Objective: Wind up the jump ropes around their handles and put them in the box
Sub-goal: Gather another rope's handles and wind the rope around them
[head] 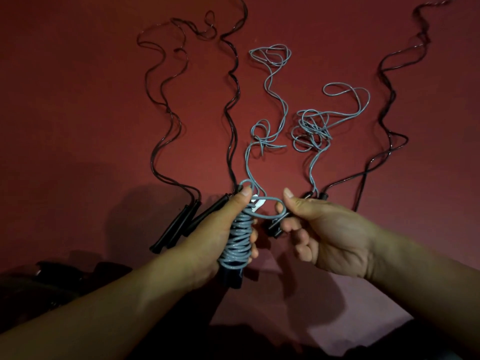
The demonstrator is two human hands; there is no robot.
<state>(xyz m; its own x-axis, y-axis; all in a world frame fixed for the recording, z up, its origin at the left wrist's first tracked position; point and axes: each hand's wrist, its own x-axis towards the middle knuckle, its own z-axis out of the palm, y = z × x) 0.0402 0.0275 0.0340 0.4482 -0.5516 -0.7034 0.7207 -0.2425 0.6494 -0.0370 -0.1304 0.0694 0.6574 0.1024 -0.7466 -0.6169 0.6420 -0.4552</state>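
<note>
1. While the left hand (223, 224) grips the black handles (232, 275) wrapped in grey rope coils (237, 237), the right hand (319, 229) pinches a loop just beside them.
2. Beyond the handles, the rope's loose tail (270, 81), another grey rope (311, 128) and black ropes (231, 105) lie unwound.
3. No box is visible.

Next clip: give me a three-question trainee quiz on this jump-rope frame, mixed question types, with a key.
1. True or false: the left hand grips handles wrapped in grey rope.
2. Multiple choice: what does the right hand hold? A) a black rope B) a loop of the grey rope C) nothing
3. Fill in: the unwound ropes lie on a ___ surface.

Key: 1 true; 2 B; 3 red. The black ropes and the second grey rope lie loose, unwound. No box can be made out.
</note>
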